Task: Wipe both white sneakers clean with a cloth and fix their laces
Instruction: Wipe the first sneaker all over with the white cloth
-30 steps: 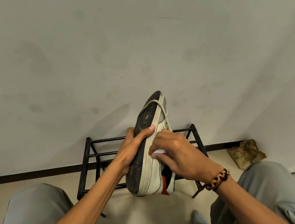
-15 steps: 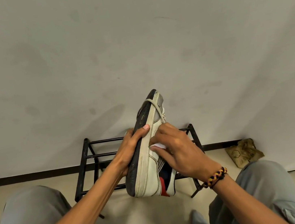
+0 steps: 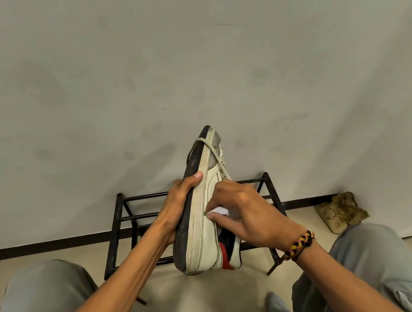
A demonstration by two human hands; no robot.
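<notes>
Gripping the white sneaker [image 3: 203,222] from the sole side, the left hand [image 3: 180,207] wraps around the dark outsole with its thumb laid up along the edge of the sole. The shoe is held in the air between the person's knees, toe pointing up and away, heel low, turned so its side panel faces the right hand [image 3: 247,213]. That hand pinches a small white cloth [image 3: 219,210] between thumb and curled fingers and presses it against the sneaker's side just above the midsole seam (only a corner of the cloth shows past the fingers). A loose lace [image 3: 213,152] runs from the upper over the edge of the sole near the toe. A braided bracelet [image 3: 298,246] sits on the right wrist. Behind the shoe stands a black metal rack [image 3: 118,221] against the wall [image 3: 185,53], and a crumpled brown bag [image 3: 340,212] lies on the floor to the right of it.
</notes>
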